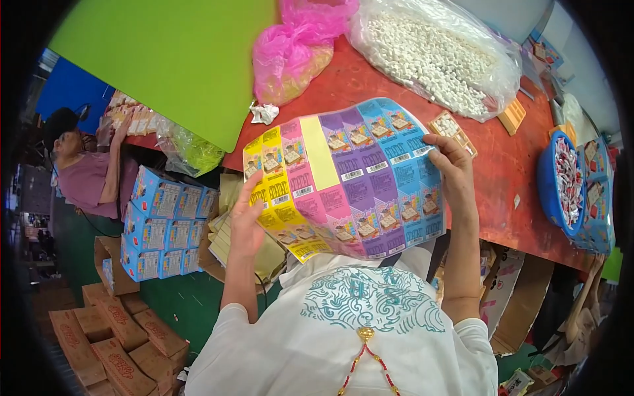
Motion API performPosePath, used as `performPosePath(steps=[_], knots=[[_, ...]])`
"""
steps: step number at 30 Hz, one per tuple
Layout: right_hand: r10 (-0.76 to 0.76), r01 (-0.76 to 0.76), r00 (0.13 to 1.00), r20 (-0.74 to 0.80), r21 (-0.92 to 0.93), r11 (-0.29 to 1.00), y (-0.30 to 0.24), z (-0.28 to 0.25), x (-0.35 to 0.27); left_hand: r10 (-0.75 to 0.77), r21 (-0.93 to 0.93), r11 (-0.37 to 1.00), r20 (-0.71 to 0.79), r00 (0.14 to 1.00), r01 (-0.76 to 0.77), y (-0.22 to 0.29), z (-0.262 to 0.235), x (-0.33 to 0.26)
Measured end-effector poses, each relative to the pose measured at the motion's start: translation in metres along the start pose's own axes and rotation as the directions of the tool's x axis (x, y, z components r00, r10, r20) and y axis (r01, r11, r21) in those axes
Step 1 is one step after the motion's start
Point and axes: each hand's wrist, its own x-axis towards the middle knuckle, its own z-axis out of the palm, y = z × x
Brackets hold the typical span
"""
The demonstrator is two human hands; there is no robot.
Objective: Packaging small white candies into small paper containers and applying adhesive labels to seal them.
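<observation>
two hands | left hand (246, 221), right hand (452, 160) | hold printed sheet (343, 178)

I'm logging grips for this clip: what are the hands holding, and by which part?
Both hold one printed sheet of yellow, pink, purple and blue label strips. The left hand grips its yellow left edge; the right hand grips its blue right edge.
</observation>
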Motion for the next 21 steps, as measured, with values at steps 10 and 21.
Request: performPosePath(steps=[10,21], knots=[[-0.229,0.266,0.964,0.135,-0.453,0.851,-0.005,-0.021,-0.019,-0.065,0.319,0.946,0.043,0.997,0.048,0.009,0.0,-0.006],[-0.559,0.466,0.816,0.149,-0.741,0.483,-0.018,-0.012,-0.021,0.102,0.809,0.559,0.151,0.983,-0.182,0.008,0.004,-0.006]])
